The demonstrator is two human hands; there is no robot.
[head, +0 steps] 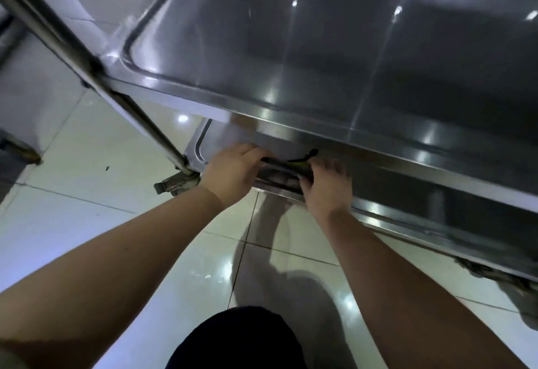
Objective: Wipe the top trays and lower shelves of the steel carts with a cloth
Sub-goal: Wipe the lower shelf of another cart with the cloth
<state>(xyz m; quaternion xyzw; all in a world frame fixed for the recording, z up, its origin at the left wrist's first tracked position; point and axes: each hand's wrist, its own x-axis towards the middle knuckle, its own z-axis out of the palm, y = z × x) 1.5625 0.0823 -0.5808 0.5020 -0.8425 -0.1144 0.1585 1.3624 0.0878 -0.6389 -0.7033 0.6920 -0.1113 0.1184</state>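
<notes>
Two hands are on one item: the left hand point(233, 170) and right hand point(326, 185) both grip a cloth point(286, 165) at a steel cart point(291, 132).

Surroundings:
- Top tray point(320, 48): polished steel with a raised rim and a rounded corner. It spreads above and beyond both hands and overhangs them, hiding most of the level below.
- Post point(72, 48): a round steel tube running slantwise down the outer side of the left hand.
- Caster point(174, 183): at the foot of the post, just beside the left wrist, with a grey tab.
- Second caster point(495, 275): out past the right forearm, dark and blurred.
- Floor point(102, 223): pale glossy tiles with dark joints. Light spots and a shadow lie under the arms, and a small dark speck lies out past the left hand.
- Dark garment point(238, 339): between the two bare forearms, at the near edge of view.

Task items:
- Lower shelf point(215, 135): steel with a grooved, rounded corner. Only a near strip shows, just ahead of the left knuckles; the rest lies under the tray.
- Cloth: dark with a yellow-green trim, bunched into a narrow band stretched between the two hands over the near rim of the lower shelf. Whether it presses on the steel cannot be told. One loose end sticks up just ahead of the right fingers.
- Left hand: fingers curled down over one end of the cloth.
- Right hand: fingers curled round the other end.
</notes>
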